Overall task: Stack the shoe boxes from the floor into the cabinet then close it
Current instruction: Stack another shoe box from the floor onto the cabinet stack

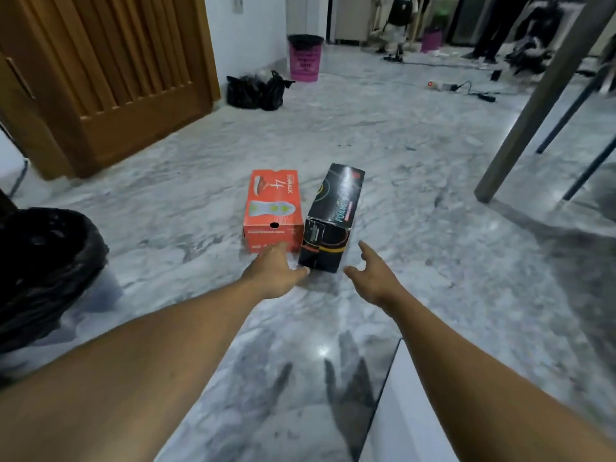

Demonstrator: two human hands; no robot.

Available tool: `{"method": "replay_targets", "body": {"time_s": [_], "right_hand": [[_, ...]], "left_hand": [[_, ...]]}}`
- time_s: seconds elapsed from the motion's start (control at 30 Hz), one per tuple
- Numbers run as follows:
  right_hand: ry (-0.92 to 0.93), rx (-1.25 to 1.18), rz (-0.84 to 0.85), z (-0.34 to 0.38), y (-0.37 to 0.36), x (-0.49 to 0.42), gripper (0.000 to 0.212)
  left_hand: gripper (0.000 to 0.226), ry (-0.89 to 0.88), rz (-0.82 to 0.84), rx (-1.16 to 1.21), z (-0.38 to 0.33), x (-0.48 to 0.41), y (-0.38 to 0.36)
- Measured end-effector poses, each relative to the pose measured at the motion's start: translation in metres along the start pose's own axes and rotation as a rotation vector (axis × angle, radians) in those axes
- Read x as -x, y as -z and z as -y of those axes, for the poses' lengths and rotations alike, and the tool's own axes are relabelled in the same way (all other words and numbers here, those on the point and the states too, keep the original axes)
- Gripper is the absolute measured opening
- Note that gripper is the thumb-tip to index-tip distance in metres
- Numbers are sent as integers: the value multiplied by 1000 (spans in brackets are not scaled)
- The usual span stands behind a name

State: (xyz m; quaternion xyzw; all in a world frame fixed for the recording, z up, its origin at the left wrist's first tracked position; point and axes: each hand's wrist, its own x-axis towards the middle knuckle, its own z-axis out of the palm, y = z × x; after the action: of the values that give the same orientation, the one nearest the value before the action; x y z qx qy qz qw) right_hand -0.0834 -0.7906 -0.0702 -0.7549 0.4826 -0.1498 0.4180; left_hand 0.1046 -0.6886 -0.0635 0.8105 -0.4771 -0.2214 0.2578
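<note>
Black plastic bin bag point(43, 271) bulges at the left edge, partly cut off. Further right, the orange cardboard shoe box point(273, 208) lies flat on the grey marble floor point(416, 181), its near end partly covered by the left hand point(276, 271), which is open with fingers reaching forward. Just beside it stands the black cardboard shoe box point(333, 221), on its long side, its printed lettering too blurred to read. The right hand point(373, 275) hovers open near that box's right corner, touching nothing. A grey table leg point(533, 105) slants at far right, its top cut off.
</note>
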Motion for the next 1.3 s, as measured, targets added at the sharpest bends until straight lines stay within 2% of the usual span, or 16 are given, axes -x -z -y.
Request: {"method": "replay_targets", "body": {"time_s": [0.2,0.37,0.47,0.57,0.73,0.8,0.9,1.03,1.17,1.23,1.3], "right_hand": [[16,-43,-25,-24,-12,-68,72],[140,-173,-52,-15,-16,-96,59],[158,-229,-69,-12,-21,-100,70],[195,-214,-136,-8,-19,-78,69],[233,-138,-184,-7,-28,-27,57],[216,-81,-170,-5,-35,-8,60],[162,41,-93,0,-46,20,66],[134,60,98,5,-69,58,71],[115,4,203,3,-90,83,72],[122,-13,169,-1,-91,86,71],[146,-42,12,0,-84,84,71]], "left_hand": [[51,-7,-44,168,-4,-90,-30],[46,8,-47,198,-19,-133,-37],[30,39,-57,268,-23,-137,-42],[24,73,-127,333,-24,-127,-45],[28,91,-185,434,-8,-80,-45],[28,97,-219,435,-1,-55,-42],[46,108,-253,431,13,-22,-35],[29,88,-265,345,29,17,-16],[31,119,-277,278,49,60,-4],[32,98,-274,271,58,71,-6],[32,48,-250,249,58,76,-10]]}}
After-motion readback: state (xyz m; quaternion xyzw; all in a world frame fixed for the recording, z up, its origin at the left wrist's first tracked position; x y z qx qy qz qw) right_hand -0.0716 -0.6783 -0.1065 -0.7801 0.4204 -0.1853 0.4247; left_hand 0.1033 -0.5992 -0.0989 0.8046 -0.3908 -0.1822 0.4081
